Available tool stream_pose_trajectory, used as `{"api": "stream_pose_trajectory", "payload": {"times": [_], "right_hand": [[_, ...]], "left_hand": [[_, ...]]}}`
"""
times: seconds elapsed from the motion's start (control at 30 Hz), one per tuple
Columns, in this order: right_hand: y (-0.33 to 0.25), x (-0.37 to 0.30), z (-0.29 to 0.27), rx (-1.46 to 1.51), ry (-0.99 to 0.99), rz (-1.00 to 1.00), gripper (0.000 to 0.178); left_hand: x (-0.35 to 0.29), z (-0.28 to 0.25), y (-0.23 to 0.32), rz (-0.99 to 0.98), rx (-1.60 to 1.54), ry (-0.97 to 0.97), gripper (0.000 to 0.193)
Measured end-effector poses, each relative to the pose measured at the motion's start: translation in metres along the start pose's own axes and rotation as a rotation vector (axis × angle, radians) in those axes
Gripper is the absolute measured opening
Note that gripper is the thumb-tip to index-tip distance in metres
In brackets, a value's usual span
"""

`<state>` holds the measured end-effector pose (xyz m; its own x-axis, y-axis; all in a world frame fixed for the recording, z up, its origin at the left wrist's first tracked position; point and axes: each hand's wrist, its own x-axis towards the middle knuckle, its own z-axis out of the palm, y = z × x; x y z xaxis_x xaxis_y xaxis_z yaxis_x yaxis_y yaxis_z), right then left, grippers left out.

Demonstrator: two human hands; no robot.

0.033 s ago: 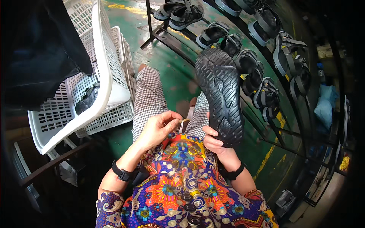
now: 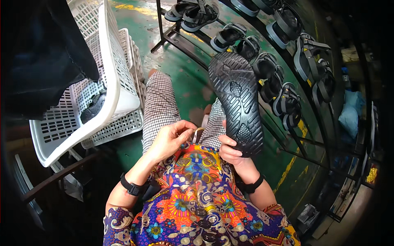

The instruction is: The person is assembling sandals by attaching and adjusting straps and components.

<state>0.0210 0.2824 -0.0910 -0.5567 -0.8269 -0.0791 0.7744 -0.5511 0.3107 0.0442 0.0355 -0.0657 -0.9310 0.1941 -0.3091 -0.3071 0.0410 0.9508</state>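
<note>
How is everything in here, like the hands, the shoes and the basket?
Held shoe: tread facing the camera, upper hidden
Right hand: closed on the held shoe's lower end
Pale strip: curved
Left hand: fingers bent, right by the pale strip; grip unclear
White basket: open-topped, a dark shoe inside
Black sheet: hanging partly over the white basket
Sandals: lined up on the rack
Wristbands: worn on both arms
</note>
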Motion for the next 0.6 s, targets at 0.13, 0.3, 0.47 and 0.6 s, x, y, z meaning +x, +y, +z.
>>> {"api": "stream_pose_trajectory", "payload": {"times": [0.13, 0.3, 0.47, 0.6], "right_hand": [[0.001, 0.000, -0.010, 0.098, -0.104, 0.028, 0.045], [0.003, -0.005, -0.012, 0.039, -0.133, 0.044, 0.046], [-0.004, -0.007, -0.020, 0.003, -0.065, 0.002, 0.045], [-0.014, -0.006, 0.000, -0.269, -0.053, -0.038, 0.047]], "left_hand": [[-0.009, 0.005, -0.009, -0.074, 0.134, -0.021, 0.020], [-0.015, 0.009, -0.004, -0.104, 0.172, -0.040, 0.022], [-0.008, 0.007, 0.001, -0.102, 0.228, -0.057, 0.022], [0.003, 0.012, 0.003, 0.007, 0.253, -0.053, 0.022]]}}
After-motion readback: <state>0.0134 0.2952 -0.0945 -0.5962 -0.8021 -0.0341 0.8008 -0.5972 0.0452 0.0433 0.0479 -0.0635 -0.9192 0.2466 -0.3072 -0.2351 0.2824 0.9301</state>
